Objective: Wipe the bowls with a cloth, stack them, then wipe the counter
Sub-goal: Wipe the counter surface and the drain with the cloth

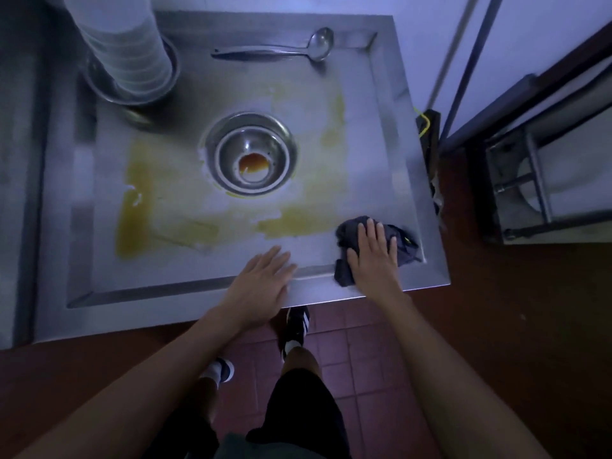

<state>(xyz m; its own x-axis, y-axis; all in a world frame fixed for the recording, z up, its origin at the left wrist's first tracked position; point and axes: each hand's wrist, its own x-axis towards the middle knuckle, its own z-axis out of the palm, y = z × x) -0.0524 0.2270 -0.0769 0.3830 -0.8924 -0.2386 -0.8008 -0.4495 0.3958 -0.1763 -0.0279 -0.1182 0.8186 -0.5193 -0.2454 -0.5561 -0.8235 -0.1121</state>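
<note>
While lying dark and crumpled at the counter (381,104) corner, the cloth (405,241) is being pressed by the flat-fingered right hand (372,256); the left hand (261,279) is resting open at the near rim.

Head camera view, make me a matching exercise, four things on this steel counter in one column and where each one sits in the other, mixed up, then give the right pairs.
Things:
1. ladle
2. stack of white bowls
3. dark cloth
4. yellow spill

Places:
A. under the right hand, near right corner
B. spread around the central steel bowl
C. lying along the far edge
D. far left corner, standing in a steel bowl

Pairs: 1-C, 2-D, 3-A, 4-B
</note>
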